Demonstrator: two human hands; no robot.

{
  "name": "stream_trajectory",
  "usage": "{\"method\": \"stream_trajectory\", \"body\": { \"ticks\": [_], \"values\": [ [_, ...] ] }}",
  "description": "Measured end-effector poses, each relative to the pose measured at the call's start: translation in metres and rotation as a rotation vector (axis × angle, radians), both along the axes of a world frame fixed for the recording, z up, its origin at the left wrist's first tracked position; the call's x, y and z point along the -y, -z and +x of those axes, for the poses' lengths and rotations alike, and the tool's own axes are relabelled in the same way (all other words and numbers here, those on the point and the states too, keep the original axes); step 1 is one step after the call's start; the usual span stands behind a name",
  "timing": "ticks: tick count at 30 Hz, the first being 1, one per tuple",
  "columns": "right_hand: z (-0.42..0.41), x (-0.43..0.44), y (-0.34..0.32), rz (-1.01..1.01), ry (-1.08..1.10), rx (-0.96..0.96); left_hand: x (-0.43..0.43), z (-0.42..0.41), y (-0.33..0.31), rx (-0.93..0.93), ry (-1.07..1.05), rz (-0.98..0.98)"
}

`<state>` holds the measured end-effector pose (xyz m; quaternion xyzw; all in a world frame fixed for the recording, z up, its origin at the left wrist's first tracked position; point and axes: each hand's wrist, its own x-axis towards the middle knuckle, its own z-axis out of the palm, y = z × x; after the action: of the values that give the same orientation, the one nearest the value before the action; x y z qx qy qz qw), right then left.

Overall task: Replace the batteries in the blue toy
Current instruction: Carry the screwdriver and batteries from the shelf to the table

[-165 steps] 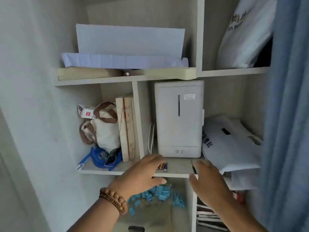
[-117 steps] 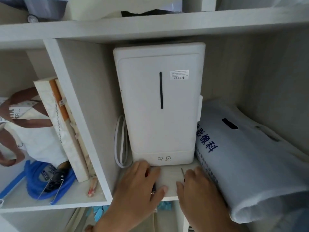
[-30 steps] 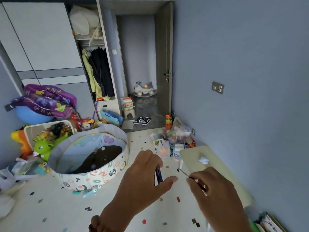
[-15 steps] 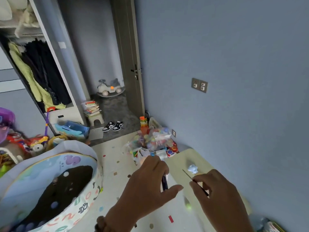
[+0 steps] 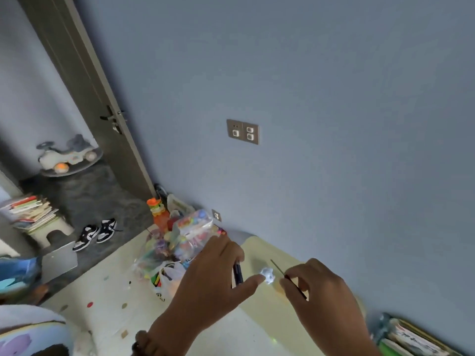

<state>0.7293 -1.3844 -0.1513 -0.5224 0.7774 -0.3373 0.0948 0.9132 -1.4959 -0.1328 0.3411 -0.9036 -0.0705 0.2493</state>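
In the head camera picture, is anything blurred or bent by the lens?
Head view: motion blur softens the small blue toy and both hands, left hand and right hand; the wide lens tilts the door frame; daylight is soft, without glare.

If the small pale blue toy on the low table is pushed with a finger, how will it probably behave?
The blue toy looks small beside the left hand, so it is probably light and would slide easily on the smooth table. Its lumpy outline suggests it would skid or wobble, not roll. The picture is too blurred to judge fragility.
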Motion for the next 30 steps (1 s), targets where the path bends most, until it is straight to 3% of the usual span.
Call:
{"method": "stream_trajectory", "body": {
  "ticks": [12, 20, 25, 30],
  "values": [
    [0.008, 0.085, 0.037, 0.053, 0.504, -0.027, 0.163, -0.056, 0.042, -0.021, 0.500, -0.026],
    [0.040, 0.138, 0.092, 0.080, 0.675, -0.006, 0.240, -0.051, 0.093, -0.001, 0.667, 0.053],
    [0.041, 0.155, 0.188, 0.092, 0.741, 0.003, 0.267, -0.049, 0.188, 0.072, 0.706, 0.075],
    [0.028, 0.165, 0.376, 0.077, 0.814, -0.011, 0.282, -0.065, 0.373, 0.112, 0.711, -0.006]
  ]
}}
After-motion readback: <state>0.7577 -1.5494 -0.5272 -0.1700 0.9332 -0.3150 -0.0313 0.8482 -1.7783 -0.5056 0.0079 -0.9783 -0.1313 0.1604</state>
